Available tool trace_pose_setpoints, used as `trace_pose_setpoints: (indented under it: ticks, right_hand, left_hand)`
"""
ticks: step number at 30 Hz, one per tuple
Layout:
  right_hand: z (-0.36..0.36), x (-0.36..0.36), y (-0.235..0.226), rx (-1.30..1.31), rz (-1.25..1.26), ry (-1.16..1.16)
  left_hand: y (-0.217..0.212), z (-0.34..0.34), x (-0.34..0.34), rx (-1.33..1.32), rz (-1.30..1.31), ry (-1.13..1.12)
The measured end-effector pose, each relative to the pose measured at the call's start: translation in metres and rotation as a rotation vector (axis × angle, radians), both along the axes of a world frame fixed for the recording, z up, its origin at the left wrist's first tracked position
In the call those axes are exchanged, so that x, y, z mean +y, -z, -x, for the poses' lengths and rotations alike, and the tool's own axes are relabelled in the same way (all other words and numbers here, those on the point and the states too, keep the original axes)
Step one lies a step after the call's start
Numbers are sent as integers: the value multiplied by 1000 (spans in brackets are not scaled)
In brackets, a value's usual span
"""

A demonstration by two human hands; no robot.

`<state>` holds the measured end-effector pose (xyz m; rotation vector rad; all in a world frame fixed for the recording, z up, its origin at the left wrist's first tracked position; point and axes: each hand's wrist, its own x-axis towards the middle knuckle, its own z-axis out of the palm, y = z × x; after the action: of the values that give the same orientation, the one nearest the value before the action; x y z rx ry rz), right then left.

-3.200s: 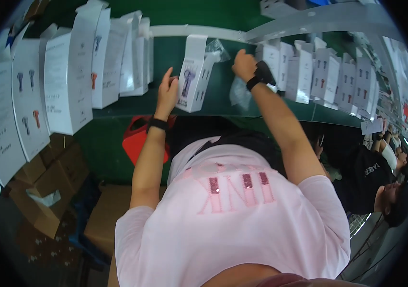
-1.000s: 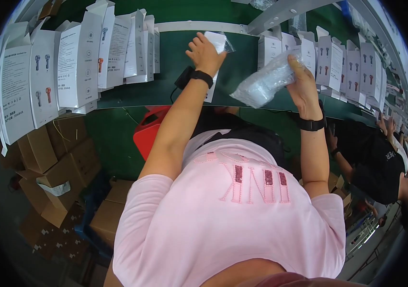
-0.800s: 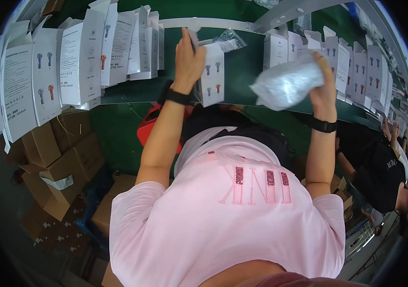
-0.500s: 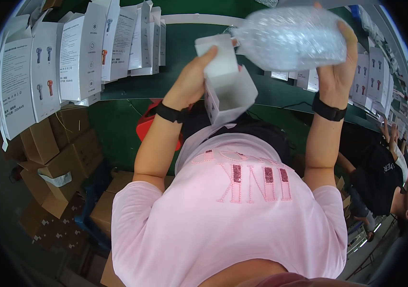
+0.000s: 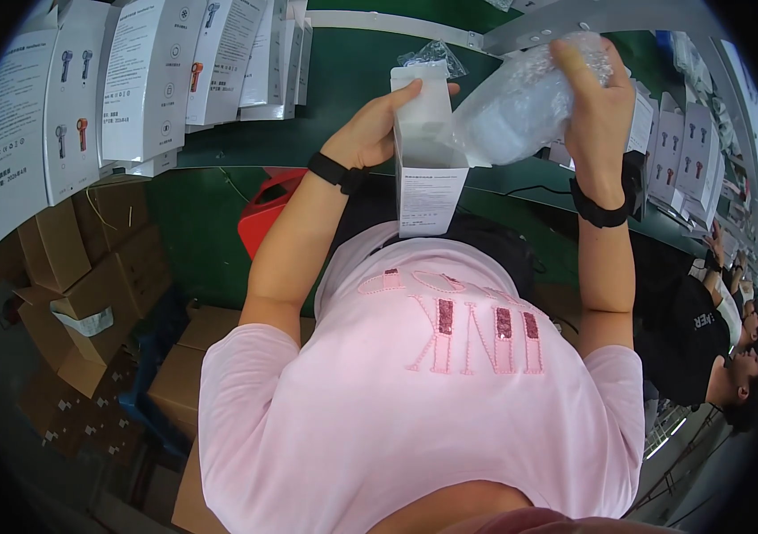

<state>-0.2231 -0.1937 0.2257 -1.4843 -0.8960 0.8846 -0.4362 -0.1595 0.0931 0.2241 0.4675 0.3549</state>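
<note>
My left hand holds a white printed carton by its raised top flap, thumb on the flap's inner side. The carton stands upright at the table's near edge with its top open. My right hand grips a bubble-wrapped bundle from above and the right. The bundle tilts, its lower left end at the carton's opening; I cannot tell whether that end is inside. The wrap blurs whatever it contains. Both wrists wear black bands.
Open white cartons line the table's left, and more cartons stand at the right. Crumpled plastic lies on the green table. Brown boxes and a red object sit below. Co-workers are at right.
The bubble-wrapped bundle has moved down and left to the carton's opening, tilting as it went. My left hand has turned the carton more upright, so its printed side shows.
</note>
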Motion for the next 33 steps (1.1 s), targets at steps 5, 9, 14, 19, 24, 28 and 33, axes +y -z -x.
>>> trace_pose_setpoints:
  ticks: [5,9,14,19,24,28,33]
  right_hand:
    - [16,7,-11,-279,-180,-196]
    - [35,22,-18,-248,-168,-662]
    - [39,10,29,-391,-30,-752]
    - [39,-39,51,-915,121,-1176]
    - [52,-6,45,-703,99,-961]
    - [-2,93,79,-1191,-126,-198]
    - [-51,188,131,-1333,557,127]
  left_hand:
    - [6,-22,-2,206,21,75]
    - [5,-35,-2,167,-62,130]
    - [22,-18,-6,85,-39,28]
    - [11,0,-11,171,54,49]
    - [9,15,7,174,-2,-49]
    - [46,36,35,286,-89,-205]
    - [110,53,66,1006,-322,-234]
